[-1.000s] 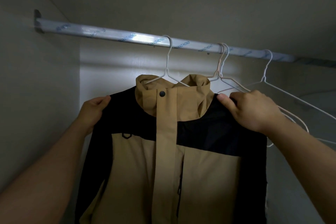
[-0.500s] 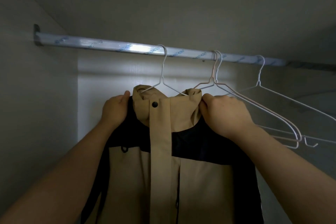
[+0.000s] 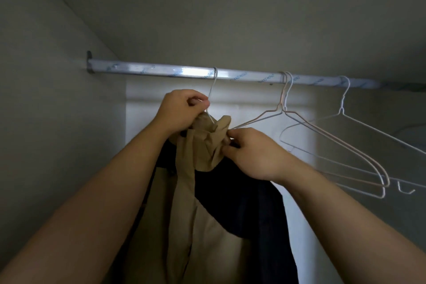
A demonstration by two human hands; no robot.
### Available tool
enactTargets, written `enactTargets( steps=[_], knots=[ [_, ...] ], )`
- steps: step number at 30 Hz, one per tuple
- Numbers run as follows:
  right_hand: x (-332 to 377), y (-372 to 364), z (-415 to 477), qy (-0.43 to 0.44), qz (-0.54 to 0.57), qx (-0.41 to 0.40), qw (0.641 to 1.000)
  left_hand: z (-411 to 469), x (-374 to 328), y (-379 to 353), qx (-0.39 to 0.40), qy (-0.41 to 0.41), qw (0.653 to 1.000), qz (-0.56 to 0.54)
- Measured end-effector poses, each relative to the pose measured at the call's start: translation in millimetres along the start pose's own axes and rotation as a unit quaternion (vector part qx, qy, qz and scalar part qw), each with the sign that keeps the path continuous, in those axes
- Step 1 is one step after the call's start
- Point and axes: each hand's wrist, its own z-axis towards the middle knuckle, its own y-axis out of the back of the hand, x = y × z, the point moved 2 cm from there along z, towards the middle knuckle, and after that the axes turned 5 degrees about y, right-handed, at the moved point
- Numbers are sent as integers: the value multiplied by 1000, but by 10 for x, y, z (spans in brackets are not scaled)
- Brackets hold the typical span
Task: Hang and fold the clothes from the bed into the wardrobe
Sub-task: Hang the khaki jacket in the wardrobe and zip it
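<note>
Currently, under silver metal rail (image 3: 161, 72): one tan-and-black jacket (image 3: 207, 203) on one white wire hanger (image 3: 212, 86). Left hand (image 3: 178, 110) pinches the hanger's neck; right hand (image 3: 253, 154) pinches tan collar (image 3: 207, 143). Three empty wire hangers (image 3: 283, 99) crowd rightward.

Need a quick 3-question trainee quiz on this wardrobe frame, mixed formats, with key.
1. True or false: the hanger carrying the jacket is hooked on the rail.
2. The left hand pinches: A) the hanger's wire neck, B) the rail, C) a sleeve.
3. How many empty hangers hang on the rail to the right of the jacket?
Key: 1 true; 2 A; 3 three.
</note>
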Motion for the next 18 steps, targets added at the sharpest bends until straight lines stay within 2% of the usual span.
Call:
enactTargets(
  steps=[5, 10, 14, 18],
  knots=[
    [394, -303, 118, 31, 57, -31, 997, -30, -57, 319, 35, 67, 995, 70],
    [786, -570, 298, 54, 128, -35, 990, -82, 17, 773, -45, 177, 976, 119],
    [1019, -754, 382, 42, 192, -26, 980, -119, 48, 1065, -76, 262, 951, 148],
    [1011, -813, 354, 40, 184, -66, 980, -152, -44, 1020, -99, 277, 940, 171]
  ],
)
